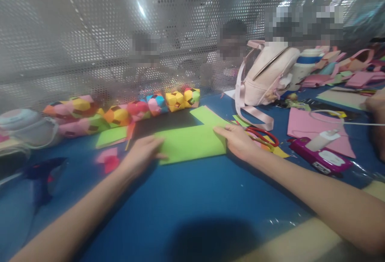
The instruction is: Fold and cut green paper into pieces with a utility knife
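Note:
A bright green rectangular sheet (pixel 191 143) is held level over the blue table (pixel 192 198), its long side running left to right. My right hand (pixel 237 139) pinches its right end, thumb on top. At the left end is my left hand (pixel 146 151), blurred, with its fingers over the sheet's edge; whether they grip it is unclear. Behind the sheet lies another green piece (pixel 207 114), partly covered, beside a black sheet (pixel 168 122). Red-handled scissors (pixel 264 135) rest just right of my right hand.
Colourful folded-paper blocks (pixel 138 110) line the back left. A glue gun (pixel 45 175) and pink scraps (pixel 110 161) lie left. To the right are a pink backpack (pixel 264 73), a bottle (pixel 303 69), a purple power strip (pixel 323 157) and another person's arm (pixel 379 121).

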`<state>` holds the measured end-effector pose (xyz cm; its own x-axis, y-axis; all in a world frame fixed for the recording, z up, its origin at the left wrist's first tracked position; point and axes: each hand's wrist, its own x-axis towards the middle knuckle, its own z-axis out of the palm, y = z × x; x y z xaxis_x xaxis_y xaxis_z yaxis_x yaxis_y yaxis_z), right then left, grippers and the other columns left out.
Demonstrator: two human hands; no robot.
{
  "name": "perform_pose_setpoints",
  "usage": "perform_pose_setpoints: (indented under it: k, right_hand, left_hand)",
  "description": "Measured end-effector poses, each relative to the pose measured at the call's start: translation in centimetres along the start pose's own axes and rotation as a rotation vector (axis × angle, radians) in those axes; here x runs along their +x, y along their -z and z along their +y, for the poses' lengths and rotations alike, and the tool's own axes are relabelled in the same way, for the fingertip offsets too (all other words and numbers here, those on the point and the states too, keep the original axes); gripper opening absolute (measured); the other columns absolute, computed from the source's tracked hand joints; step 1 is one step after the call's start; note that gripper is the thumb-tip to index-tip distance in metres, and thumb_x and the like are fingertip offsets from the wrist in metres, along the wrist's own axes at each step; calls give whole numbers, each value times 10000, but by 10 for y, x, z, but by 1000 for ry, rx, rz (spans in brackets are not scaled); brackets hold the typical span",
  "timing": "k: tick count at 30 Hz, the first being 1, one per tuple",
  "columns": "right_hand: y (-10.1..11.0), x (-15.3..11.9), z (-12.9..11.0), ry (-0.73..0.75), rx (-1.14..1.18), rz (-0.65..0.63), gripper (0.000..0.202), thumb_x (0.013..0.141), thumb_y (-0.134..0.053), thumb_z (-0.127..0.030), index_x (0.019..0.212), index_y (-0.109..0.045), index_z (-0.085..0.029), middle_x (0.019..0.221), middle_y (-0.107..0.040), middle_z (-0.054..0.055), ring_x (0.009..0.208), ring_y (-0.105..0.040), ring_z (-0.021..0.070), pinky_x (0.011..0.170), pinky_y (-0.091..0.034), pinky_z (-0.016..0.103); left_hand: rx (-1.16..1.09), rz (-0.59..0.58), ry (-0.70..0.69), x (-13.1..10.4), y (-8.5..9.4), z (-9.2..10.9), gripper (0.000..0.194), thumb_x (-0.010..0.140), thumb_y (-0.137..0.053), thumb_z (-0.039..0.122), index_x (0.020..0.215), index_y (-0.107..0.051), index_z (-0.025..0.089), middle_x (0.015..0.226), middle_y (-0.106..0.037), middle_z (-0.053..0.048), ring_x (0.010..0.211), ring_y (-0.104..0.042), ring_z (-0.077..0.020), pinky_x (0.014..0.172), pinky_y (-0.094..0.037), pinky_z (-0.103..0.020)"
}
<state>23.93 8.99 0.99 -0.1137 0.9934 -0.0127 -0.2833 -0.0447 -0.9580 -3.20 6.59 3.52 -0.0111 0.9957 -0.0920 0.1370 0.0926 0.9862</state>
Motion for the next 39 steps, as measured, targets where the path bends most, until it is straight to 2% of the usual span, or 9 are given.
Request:
perform_pose_setpoints:
  k: [5,8,12,15,17,21,25,32,39]
  right_hand:
    - [-2,-1,-6,60,-22,-66,385,561,-819,-536,668,-705,-184,765,-740,67,791,-679,225,819,-510,393]
    - [0,0,-7,163,-205,-89,432,692,-677,-615,699,-693,-183,728,-711,64,724,-653,203,761,-508,371]
    - [8,3,-2,288,-599,16,474,842,-480,-600,631,-601,-194,583,-589,10,583,-550,158,605,-446,306]
    - [14,6,4,292,-768,75,443,854,-506,-508,527,-468,-211,493,-445,-36,519,-445,130,538,-352,274]
    - [15,6,8,309,-902,87,399,864,-515,-419,529,-466,-209,501,-446,-35,539,-447,131,552,-336,268]
    - [11,3,16,342,-1165,49,212,883,-486,-271,877,-675,-176,747,-674,40,724,-602,191,685,-401,284]
    - [6,-1,24,340,-1406,1,415,906,-460,-260,1274,-577,-109,888,-728,144,787,-669,277,712,-431,341]
    - [4,-2,28,377,-1648,-63,469,938,-407,-231,1379,-483,-92,933,-734,175,779,-688,283,670,-440,336]
    - [3,4,29,448,-1747,-86,436,961,-388,-251,1355,-513,-112,950,-734,167,788,-679,259,637,-424,310]
  left_hand:
    - [25,23,-66,3,7,7,355,641,-793,432,691,-585,149,686,-589,7,683,-637,-153,737,-595,-356]
    - [99,13,-63,4,11,11,379,639,-778,463,662,-548,163,624,-546,27,642,-627,-156,714,-594,-373]
    - [187,-64,46,6,12,8,371,634,-769,446,605,-520,173,530,-487,46,495,-574,-138,565,-569,-327]
    - [262,-148,145,6,13,2,316,618,-778,389,589,-557,165,503,-540,9,422,-544,-138,425,-479,-265]
    - [307,-209,208,6,15,-2,280,611,-778,351,570,-574,164,487,-580,-25,376,-512,-130,366,-401,-234]
    - [485,-378,256,8,21,-5,269,676,-694,360,514,-588,174,458,-611,-73,332,-464,-120,354,-331,-218]
    - [761,-387,172,10,22,-6,287,684,-621,384,469,-564,203,416,-571,-46,323,-487,-159,347,-322,-242]
    - [920,-348,88,8,17,-4,280,635,-630,385,468,-478,219,393,-489,28,281,-468,-147,359,-310,-245]
    - [1015,-457,74,11,28,-2,305,685,-615,431,487,-513,223,402,-525,11,335,-523,-168,420,-345,-249]
